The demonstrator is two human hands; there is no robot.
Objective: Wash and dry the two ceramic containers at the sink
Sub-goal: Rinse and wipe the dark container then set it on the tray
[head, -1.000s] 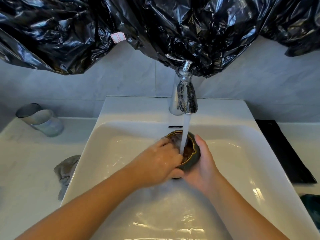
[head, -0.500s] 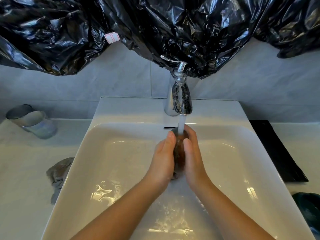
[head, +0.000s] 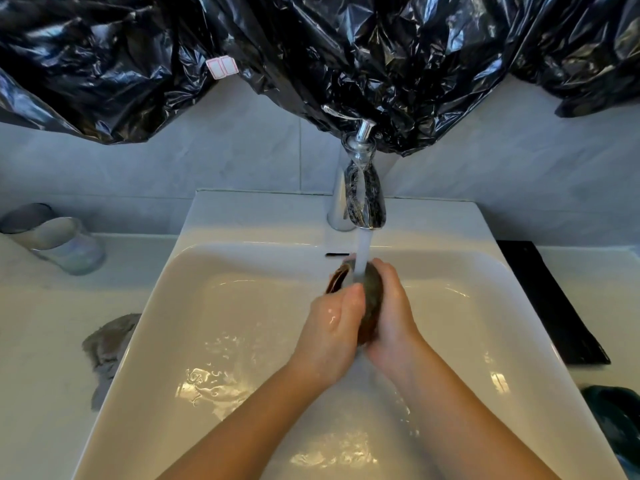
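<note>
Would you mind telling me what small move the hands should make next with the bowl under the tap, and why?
Probably rotate the ceramic bowl slightly between the left hand and right hand: it stands on edge, and the water stream hits only its top edge.

No text can be read anywhere. The small white sticker (head: 220,66) with red frames, on the black plastic sheet (head: 346,46), is blank.
</note>
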